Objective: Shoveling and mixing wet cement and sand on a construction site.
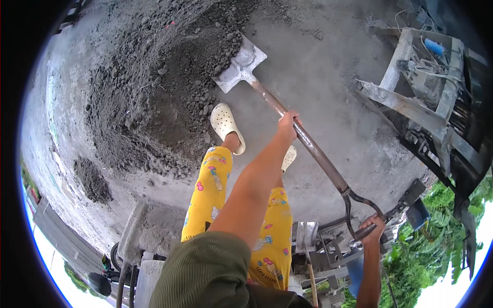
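A long shovel [313, 146] slants across the middle, its square metal blade [241, 64] low on the ground against a heap of dark gravelly sand [154, 82]. Dark grains lie over the blade's far left part. My left hand [290, 124] is closed round the brown shaft, about a third of the way up from the blade. At the lower right my right hand [372, 227] grips the crossbar of the forked handle. My left foot, in a cream clog [226, 126], stands beside the heap; the other clog [289, 158] is partly hidden behind my left forearm.
Grey concrete floor [318, 66] stretches right of the heap. A dusty metal frame with cables [426, 102] stands at the right. A smaller sand pile [92, 179] lies at the left. Another shovel [308, 241] and a blue container [355, 272] are behind me, near green plants [426, 256].
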Motion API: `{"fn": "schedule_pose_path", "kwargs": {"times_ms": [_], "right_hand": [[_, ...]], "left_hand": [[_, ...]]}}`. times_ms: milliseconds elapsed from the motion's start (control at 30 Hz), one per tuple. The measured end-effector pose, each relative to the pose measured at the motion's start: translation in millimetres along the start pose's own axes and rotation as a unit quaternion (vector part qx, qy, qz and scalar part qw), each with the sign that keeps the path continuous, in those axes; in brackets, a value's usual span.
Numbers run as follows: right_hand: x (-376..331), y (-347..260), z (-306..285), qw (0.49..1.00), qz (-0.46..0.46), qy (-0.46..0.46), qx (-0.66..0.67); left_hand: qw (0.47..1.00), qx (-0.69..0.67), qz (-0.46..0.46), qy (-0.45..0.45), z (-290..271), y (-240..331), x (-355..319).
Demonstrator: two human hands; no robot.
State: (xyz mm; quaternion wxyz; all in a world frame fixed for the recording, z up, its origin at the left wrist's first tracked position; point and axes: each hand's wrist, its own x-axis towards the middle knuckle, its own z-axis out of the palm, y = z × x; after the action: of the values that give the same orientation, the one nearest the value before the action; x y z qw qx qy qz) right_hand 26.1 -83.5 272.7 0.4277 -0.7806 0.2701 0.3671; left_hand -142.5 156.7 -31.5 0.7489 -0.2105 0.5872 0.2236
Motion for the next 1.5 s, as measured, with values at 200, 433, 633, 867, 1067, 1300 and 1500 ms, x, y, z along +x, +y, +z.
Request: {"fn": "schedule_pose_path", "kwargs": {"times_ms": [200,433,633,867,1067,1300,1500], "right_hand": [[-21,49,-59,0.997,0.038,-0.047,0.055],[-83,102,-24,0.925,-0.277,-0.215,-0.148],[-157,27,-12,0.696,-0.542,-0.442,-0.160],[-103,70,-59,0.874,-0.360,-0.315,-0.087],[-30,166,-159,0.951,-0.294,-0.019,-0.092],[-109,48,-186,0.973,0.027,0.230,-0.014],[-66,-19,-79,0.982,-0.016,-0.106,0.154]], "left_hand": [[0.999,0.025,0.001,0.044,-43,-7,-63],[0.985,-0.110,0.092,-0.100,-109,116,-186],[0.833,-0.225,0.151,-0.482,-113,152,-321],[0.843,-0.185,0.133,-0.488,-65,133,-267],[0.995,0.093,0.031,-0.010,-13,-17,-125],[0.965,0.089,-0.246,-0.003,-13,-204,-107],[0.984,0.056,-0.169,0.002,39,-106,-23]]}}
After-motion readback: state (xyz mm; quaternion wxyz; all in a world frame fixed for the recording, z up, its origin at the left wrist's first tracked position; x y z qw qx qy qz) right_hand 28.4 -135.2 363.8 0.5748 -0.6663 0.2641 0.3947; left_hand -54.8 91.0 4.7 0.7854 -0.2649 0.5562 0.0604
